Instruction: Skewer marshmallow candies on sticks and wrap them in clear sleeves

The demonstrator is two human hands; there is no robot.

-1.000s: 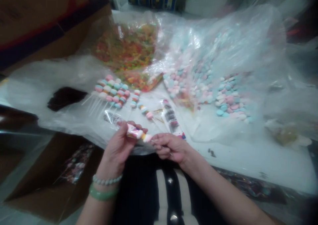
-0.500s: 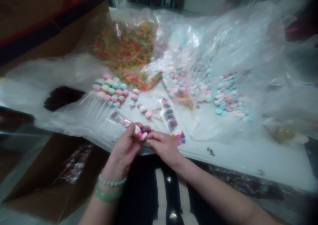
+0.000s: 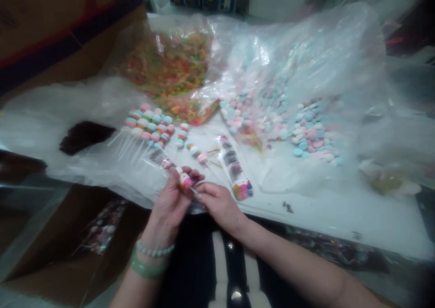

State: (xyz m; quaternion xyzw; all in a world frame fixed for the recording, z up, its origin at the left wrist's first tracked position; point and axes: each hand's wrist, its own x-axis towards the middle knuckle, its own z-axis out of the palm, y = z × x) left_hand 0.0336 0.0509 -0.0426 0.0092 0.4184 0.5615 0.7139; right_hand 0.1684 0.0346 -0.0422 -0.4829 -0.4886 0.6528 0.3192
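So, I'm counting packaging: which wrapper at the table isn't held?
The flat printed wrapper on the white table, beyond the right hand; the left hand holds the other wrapper.

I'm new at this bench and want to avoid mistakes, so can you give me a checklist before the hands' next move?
1. Left hand holding the printed wrapper: ok.
2. Right hand gripping the stick: ok.
3. Candy fully inside that wrapper: cannot tell, partly covered and blurred.
4. Second wrapper lying near the right hand: ok.
5. All unwrapped skewers in one bunch: not ok, two lie apart.
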